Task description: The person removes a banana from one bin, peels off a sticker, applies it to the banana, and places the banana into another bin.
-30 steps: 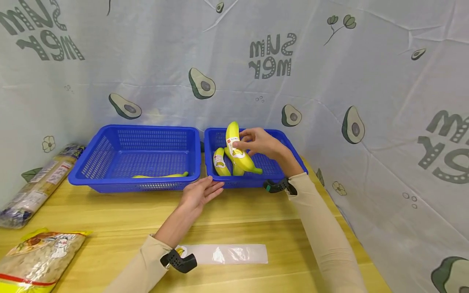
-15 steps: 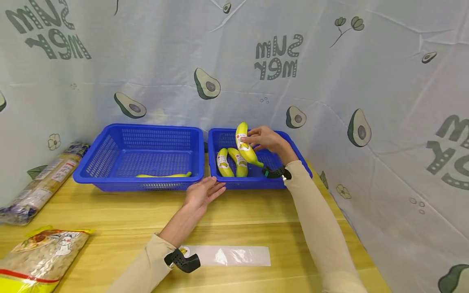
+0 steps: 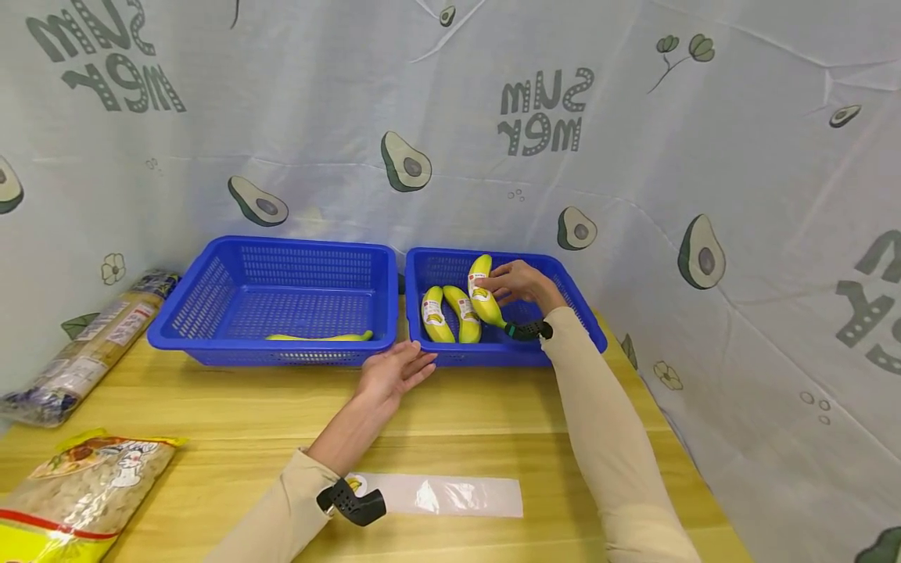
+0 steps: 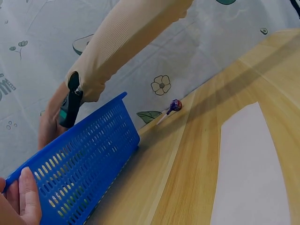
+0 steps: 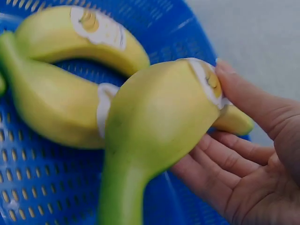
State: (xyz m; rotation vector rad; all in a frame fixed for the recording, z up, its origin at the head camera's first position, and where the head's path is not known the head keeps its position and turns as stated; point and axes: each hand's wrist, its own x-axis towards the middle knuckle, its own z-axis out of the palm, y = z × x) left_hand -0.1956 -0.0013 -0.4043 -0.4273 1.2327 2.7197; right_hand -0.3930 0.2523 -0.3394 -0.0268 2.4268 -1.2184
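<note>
My right hand (image 3: 519,282) grips a yellow banana (image 3: 482,292) with a white label, its green stem pointing down, inside the right blue basket (image 3: 503,358). In the right wrist view the thumb presses near the label of this banana (image 5: 154,117), fingers behind it. Two more labelled bananas lie to its left, the outer banana (image 3: 436,316) and the inner banana (image 3: 464,314). My left hand (image 3: 394,372) touches the front rim of that basket near its left corner; in the left wrist view the fingers (image 4: 29,197) lie against the basket wall (image 4: 89,159).
A left blue basket (image 3: 296,358) holds a banana (image 3: 320,338) along its front wall. A white strip (image 3: 450,496) lies in front. At left are a long noodle pack (image 3: 98,344) and a bag (image 3: 84,493). A lollipop (image 4: 175,105) lies right of the right basket.
The right hand has lowered the banana into the right basket and moved it rightward, away from the two lying there. The left hand stays at the rim. The head view has shifted slightly.
</note>
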